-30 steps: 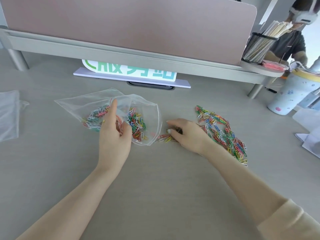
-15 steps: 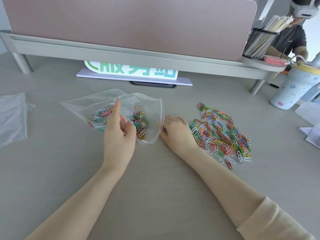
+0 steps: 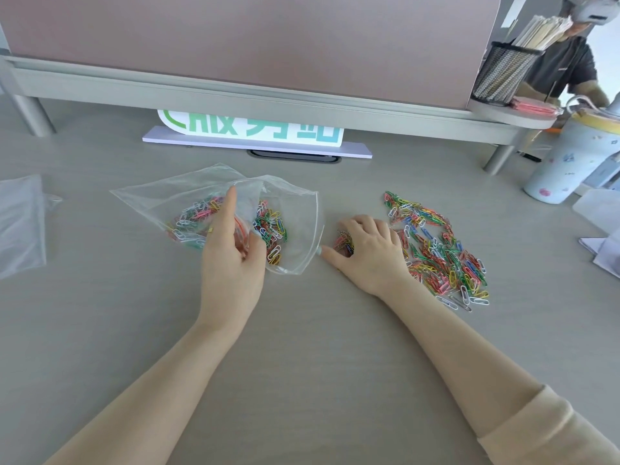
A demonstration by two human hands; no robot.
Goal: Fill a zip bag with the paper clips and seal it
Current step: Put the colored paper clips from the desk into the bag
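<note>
A clear zip bag [image 3: 181,196] lies on the desk with its mouth open to the right. Several coloured paper clips [image 3: 270,226] lie inside it. My left hand [image 3: 231,263] pinches the bag's near lip between thumb and fingers, with the index finger stretched along the plastic. My right hand [image 3: 372,253] sits just right of the mouth. Its fingers curl over a small bunch of clips [image 3: 344,241] on the desk. A larger pile of loose clips [image 3: 439,253] spreads out to the right of that hand.
A second clear bag [image 3: 20,223] lies at the left edge. A sign with green characters [image 3: 251,129] stands under the desk divider [image 3: 235,35]. A mesh pen holder [image 3: 503,75], a pale tumbler [image 3: 567,159] and papers [image 3: 604,253] crowd the right side. A person sits behind the divider.
My right hand went to the bag's mouth, then drew back slightly right, and now covers a small bunch of clips. My left hand kept its hold on the bag.
</note>
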